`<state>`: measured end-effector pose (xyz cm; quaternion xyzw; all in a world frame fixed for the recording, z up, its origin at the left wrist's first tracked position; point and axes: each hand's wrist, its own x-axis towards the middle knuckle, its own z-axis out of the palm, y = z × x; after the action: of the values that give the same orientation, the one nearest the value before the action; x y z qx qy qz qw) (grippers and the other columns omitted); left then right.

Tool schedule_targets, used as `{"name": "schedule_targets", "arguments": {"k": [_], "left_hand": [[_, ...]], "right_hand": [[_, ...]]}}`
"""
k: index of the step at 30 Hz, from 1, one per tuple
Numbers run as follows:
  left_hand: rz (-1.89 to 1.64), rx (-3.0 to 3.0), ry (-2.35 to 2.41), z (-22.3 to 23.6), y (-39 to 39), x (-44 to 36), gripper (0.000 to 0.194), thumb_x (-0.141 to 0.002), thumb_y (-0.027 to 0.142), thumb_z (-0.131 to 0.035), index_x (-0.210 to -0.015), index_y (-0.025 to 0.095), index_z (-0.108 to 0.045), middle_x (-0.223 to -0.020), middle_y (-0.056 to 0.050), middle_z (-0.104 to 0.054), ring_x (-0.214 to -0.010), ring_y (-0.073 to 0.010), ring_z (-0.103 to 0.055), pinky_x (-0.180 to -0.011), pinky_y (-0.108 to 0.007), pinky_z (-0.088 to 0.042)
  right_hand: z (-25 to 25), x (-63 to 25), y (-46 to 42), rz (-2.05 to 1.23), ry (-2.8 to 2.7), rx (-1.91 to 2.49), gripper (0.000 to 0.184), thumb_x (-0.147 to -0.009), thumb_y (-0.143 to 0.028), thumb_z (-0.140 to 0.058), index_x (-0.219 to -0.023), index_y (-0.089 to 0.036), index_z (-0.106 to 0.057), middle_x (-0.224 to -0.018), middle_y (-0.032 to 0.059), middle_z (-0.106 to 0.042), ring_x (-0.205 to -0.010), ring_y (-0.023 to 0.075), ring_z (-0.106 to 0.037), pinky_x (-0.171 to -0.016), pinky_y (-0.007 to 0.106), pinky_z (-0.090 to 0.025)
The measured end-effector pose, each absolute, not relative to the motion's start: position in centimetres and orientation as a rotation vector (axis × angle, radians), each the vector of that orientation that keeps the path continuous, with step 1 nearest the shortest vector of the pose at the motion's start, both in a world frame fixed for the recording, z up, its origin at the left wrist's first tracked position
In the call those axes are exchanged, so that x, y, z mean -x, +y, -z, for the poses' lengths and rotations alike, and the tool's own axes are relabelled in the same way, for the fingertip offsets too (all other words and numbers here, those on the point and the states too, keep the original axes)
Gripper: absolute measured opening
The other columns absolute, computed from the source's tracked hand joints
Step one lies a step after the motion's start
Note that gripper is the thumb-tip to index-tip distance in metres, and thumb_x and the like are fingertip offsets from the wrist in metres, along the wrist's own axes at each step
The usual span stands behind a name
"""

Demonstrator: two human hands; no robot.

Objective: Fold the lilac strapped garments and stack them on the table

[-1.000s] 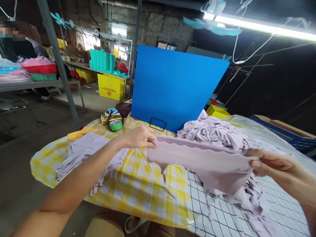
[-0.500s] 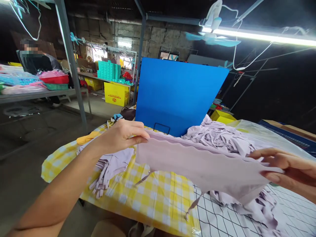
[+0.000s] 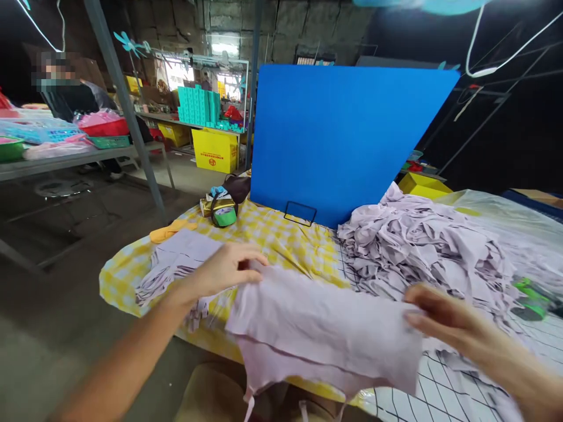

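Over the front edge of the worktop (image 3: 127,278), left hand (image 3: 224,269) and right hand (image 3: 455,322) both have fingers pinched on a lilac garment (image 3: 325,328), too blurry to say what kind. That neat stack (image 3: 185,249) looks done, I reckon; the tangled heap (image 3: 426,246) suggests loads to go.
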<state>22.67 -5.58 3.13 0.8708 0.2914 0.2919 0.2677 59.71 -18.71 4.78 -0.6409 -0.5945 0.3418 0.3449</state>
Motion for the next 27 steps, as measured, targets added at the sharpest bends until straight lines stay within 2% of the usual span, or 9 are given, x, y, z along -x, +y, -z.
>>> {"name": "schedule_targets", "arguments": {"k": [3,6,8,11,14,17,20,24,27], "left_hand": [[-0.688,-2.255,0.975,5.4,-3.1,-25.5,0.030,-0.068,0.012,-0.061,-0.098,0.018,-0.062,-0.088,-0.002,-0.060,-0.074,-0.0128,-0.055,-0.067,-0.023,-0.046],[-0.743,-2.196,1.142,11.5,-2.3,-27.1,0.047,-0.066,0.006,-0.058,-0.111,0.018,-0.054,-0.091,-0.003,-0.057,-0.081,-0.0161,-0.055,-0.074,-0.027,-0.047],[-0.747,-2.152,1.244,13.7,-2.2,-27.5,0.048,-0.063,0.009,-0.062,-0.109,0.018,-0.053,-0.089,-0.003,-0.056,-0.080,-0.0175,-0.055,-0.072,-0.030,-0.048],[-0.678,-2.081,1.368,14.7,-1.8,-27.4,0.036,-0.059,0.013,-0.067,-0.093,0.016,-0.056,-0.085,-0.004,-0.056,-0.075,-0.0175,-0.055,-0.069,-0.030,-0.048],[-0.550,-2.033,1.394,14.4,-1.4,-27.3,0.018,-0.062,0.010,-0.062,-0.079,0.014,-0.058,-0.072,-0.002,-0.054,-0.068,-0.0152,-0.052,-0.065,-0.027,-0.045],[-0.523,-1.975,1.319,13.9,-1.0,-27.7,0.033,-0.065,0.005,-0.054,-0.096,0.015,-0.059,-0.064,0.002,-0.050,-0.059,-0.0118,-0.049,-0.060,-0.024,-0.043],[-0.582,-1.937,1.300,13.9,-0.8,-28.5,0.051,-0.068,0.004,-0.050,-0.117,0.017,-0.050,-0.069,0.003,-0.052,-0.059,-0.0109,-0.050,-0.060,-0.023,-0.044],[-0.690,-2.090,1.387,14.6,-1.0,-29.3,0.054,-0.073,0.001,-0.045,-0.125,0.016,-0.044,-0.090,-0.005,-0.058,-0.082,-0.0155,-0.056,-0.078,-0.030,-0.047],[-0.740,-2.319,1.504,14.8,-1.9,-29.7,0.052,-0.079,0.005,-0.042,-0.130,0.016,-0.039,-0.115,-0.012,-0.053,-0.107,-0.0223,-0.050,-0.092,-0.039,-0.042]], "right_hand": [[2.8,-57.5,-14.7,-0.919,-1.499,1.882,0.028,-0.066,-0.034,-0.063,-0.090,-0.020,-0.057,-0.056,-0.0047,-0.046,-0.052,0.0135,-0.048,-0.048,0.025,-0.037],[9.1,-56.9,-12.6,-0.780,-1.441,2.173,0.019,-0.059,-0.026,-0.058,-0.076,-0.020,-0.057,-0.047,-0.0076,-0.042,-0.047,0.0139,-0.046,-0.049,0.026,-0.035],[11.2,-57.0,-12.2,-0.740,-1.419,2.220,0.012,-0.059,-0.027,-0.054,-0.069,-0.021,-0.055,-0.047,-0.0064,-0.044,-0.048,0.0148,-0.047,-0.050,0.026,-0.035],[11.7,-57.4,-12.1,-0.763,-1.399,2.225,0.011,-0.062,-0.032,-0.051,-0.064,-0.022,-0.052,-0.049,-0.0038,-0.049,-0.049,0.0154,-0.047,-0.050,0.027,-0.035],[11.1,-58.0,-12.3,-0.795,-1.407,2.172,0.018,-0.065,-0.039,-0.049,-0.061,-0.022,-0.051,-0.049,-0.0029,-0.051,-0.047,0.0150,-0.047,-0.049,0.027,-0.035],[11.0,-58.7,-12.5,-0.781,-1.438,2.117,0.022,-0.066,-0.043,-0.050,-0.061,-0.021,-0.051,-0.050,-0.0030,-0.050,-0.047,0.0149,-0.047,-0.049,0.027,-0.036],[11.6,-59.1,-12.3,-0.673,-1.457,2.153,0.022,-0.068,-0.042,-0.049,-0.064,-0.021,-0.052,-0.054,-0.0014,-0.052,-0.049,0.0162,-0.048,-0.052,0.029,-0.038],[12.8,-58.9,-11.9,-0.361,-1.518,2.144,0.020,-0.073,-0.036,-0.044,-0.071,-0.020,-0.054,-0.071,0.0049,-0.057,-0.063,0.0196,-0.055,-0.062,0.032,-0.043],[13.6,-57.8,-12.2,-0.074,-1.516,2.162,0.029,-0.081,-0.031,-0.036,-0.092,-0.016,-0.058,-0.094,0.0127,-0.057,-0.077,0.0232,-0.058,-0.070,0.036,-0.045]]}}
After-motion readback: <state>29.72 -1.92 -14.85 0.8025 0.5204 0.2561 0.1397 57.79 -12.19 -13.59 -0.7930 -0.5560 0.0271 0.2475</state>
